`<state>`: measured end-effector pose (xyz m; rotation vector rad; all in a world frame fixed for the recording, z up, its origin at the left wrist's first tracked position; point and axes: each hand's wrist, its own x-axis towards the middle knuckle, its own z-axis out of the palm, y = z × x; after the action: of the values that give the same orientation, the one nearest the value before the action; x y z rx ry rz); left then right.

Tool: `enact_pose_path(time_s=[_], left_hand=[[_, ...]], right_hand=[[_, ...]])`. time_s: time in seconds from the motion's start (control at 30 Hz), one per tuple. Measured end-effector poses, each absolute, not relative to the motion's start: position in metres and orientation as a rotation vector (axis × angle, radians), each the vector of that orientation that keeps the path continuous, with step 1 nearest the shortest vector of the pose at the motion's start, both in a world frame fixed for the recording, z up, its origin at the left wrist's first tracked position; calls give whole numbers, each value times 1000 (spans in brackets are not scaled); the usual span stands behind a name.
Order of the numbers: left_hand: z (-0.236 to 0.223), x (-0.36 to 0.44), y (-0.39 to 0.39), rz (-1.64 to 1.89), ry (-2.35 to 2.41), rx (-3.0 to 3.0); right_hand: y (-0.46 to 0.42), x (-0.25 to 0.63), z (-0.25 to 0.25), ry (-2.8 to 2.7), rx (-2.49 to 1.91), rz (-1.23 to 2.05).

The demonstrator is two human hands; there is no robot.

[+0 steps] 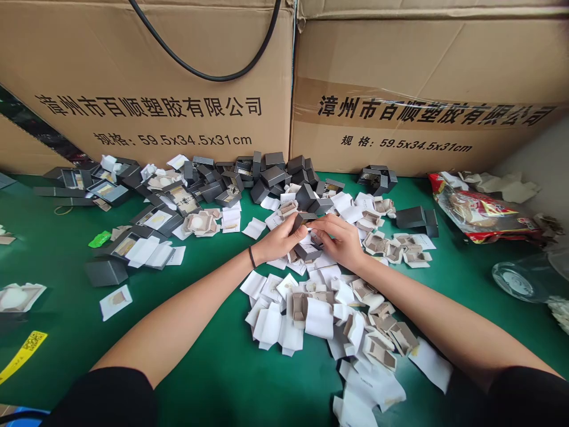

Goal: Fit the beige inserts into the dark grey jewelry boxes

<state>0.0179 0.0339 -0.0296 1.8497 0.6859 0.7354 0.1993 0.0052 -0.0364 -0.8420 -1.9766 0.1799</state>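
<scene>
Both my hands meet over the middle of the pile. My left hand (281, 237) is closed around a small black box (306, 218), its lid part tipped up between the fingers. Against that box my right hand (340, 240) is pressed, fingers bent at its edge; whether they pinch something small there is hidden. Just below the hands sits another black box part (307, 251). Around and under them lie many folded white and grey paper inserts (319, 318). Black boxes (272, 175), some lying open, are heaped behind my hands.
Two large cardboard cartons (169, 53) wall off the back of the green table (200, 356). A black cable (208, 77) hangs in front. On the right are a red food packet (484, 213) and a clear plastic jar (515, 281). A yellow label strip (24, 356) lies left.
</scene>
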Motion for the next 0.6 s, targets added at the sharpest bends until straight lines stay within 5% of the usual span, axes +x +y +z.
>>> enact_pose_path(time_s=[0.6], left_hand=[[-33, 19, 33, 771, 761, 1773]], right_hand=[[4, 198, -35, -1938, -885, 219]])
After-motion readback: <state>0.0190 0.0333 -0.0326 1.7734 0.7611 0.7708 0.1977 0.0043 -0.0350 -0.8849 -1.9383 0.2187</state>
